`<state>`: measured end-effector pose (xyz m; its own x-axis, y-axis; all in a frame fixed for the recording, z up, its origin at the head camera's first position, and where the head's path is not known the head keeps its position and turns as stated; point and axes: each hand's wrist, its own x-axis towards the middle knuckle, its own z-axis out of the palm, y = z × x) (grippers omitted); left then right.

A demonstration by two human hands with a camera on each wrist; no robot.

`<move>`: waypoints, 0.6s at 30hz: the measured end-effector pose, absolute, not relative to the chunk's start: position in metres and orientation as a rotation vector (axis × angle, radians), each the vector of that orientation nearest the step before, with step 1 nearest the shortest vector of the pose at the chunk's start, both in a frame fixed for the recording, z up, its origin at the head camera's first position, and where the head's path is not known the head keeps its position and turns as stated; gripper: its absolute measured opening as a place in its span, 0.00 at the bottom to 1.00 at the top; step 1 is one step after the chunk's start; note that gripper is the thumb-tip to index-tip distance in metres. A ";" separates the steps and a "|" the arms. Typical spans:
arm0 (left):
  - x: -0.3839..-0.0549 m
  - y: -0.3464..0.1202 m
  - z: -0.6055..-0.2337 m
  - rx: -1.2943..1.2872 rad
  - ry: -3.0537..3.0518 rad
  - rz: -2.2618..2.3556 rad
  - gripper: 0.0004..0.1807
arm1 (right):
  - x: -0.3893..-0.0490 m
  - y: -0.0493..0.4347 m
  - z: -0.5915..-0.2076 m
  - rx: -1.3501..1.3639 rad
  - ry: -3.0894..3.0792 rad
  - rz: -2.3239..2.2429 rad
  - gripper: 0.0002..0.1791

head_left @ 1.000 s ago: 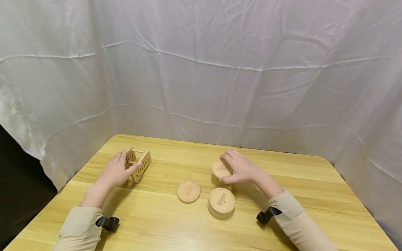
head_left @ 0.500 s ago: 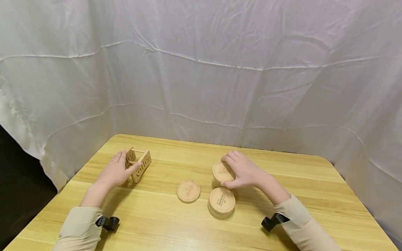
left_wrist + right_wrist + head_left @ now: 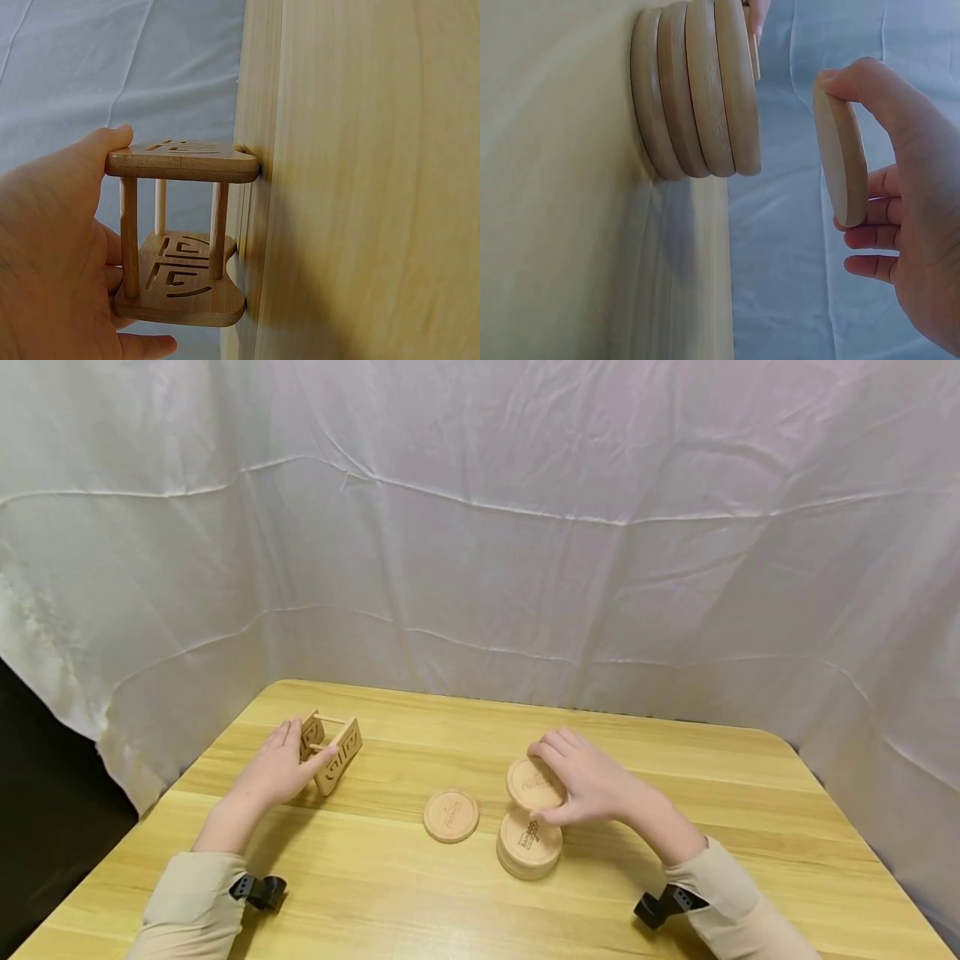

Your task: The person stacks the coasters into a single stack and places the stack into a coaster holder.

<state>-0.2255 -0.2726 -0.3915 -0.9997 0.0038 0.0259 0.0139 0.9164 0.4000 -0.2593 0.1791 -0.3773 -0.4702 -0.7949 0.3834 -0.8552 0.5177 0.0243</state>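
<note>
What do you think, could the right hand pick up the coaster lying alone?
Probably not just yet: the right hand pinches another coaster. Once free, it likely could, since nothing covers the lone coaster.

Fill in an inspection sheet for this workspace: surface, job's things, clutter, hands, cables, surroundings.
Surface: light wood-grain table with rounded far corners.
Job's things: slotted wooden rack; stack of four round coasters; lone coaster lying flat, apart from the stack; held coaster, above the table and not touching the stack.
Clutter: nothing seen.
Hands: left hand grips the rack; right hand pinches the held coaster.
Cables: nothing seen.
Surroundings: pale curtain behind the table; dark area at far left.
</note>
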 end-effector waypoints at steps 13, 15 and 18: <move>-0.226 -0.272 -0.391 -0.015 -3.051 -0.625 0.57 | -0.242 0.177 -0.379 1.419 -2.430 0.200 0.42; -0.226 -0.272 -0.391 -0.015 -3.053 -0.622 0.57 | -0.239 0.177 -0.380 1.422 -2.437 0.184 0.43; -0.226 -0.272 -0.391 -0.016 -3.052 -0.621 0.57 | -0.235 0.177 -0.381 1.432 -2.445 0.166 0.43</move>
<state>-0.2257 -0.2718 -0.3913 -0.9996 0.0049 0.0284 0.0156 0.9206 0.3902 -0.2348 0.1767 -0.3809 -0.4568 -0.8318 0.3154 -0.8668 0.4959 0.0525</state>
